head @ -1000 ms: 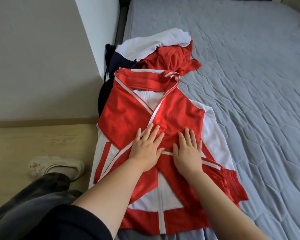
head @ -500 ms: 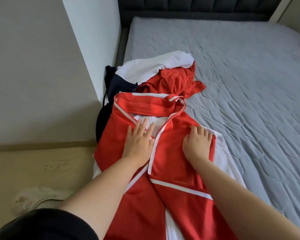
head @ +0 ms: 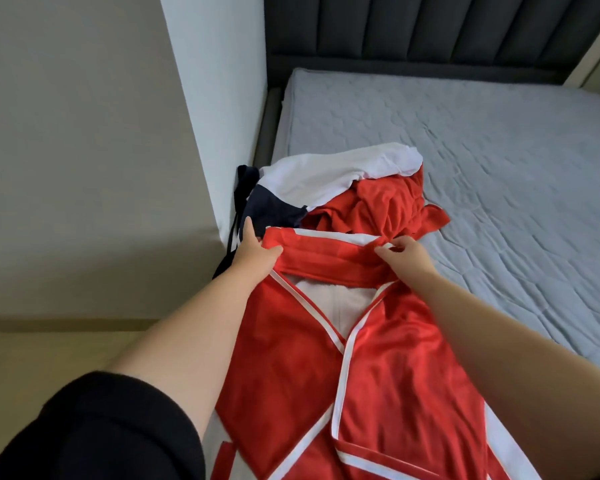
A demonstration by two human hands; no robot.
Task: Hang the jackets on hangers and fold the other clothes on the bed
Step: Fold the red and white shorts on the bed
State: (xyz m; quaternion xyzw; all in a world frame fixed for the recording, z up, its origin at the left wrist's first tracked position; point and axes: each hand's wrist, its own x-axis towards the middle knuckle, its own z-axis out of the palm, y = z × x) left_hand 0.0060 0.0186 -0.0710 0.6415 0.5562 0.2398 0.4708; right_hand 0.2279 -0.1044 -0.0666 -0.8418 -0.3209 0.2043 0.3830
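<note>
Soft, even daylight, brightest on the bed (head: pixel 465 140) toward two o'clock; the wall (head: pixel 66 150) at nine o'clock sits dimmer. Shadows are faint. Wide-angle distortion bends the edges; detail is slightly soft.

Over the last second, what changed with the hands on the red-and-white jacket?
Both hands slid from the chest of the red-and-white zip jacket up to its red collar. The left hand now grips one end; the right hand pinches the other. The crumpled white, red and navy clothes pile behind stayed put.

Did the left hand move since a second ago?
Yes. The left hand slid up the red jacket, from its chest to the collar end, nearer the clothes pile.
</note>
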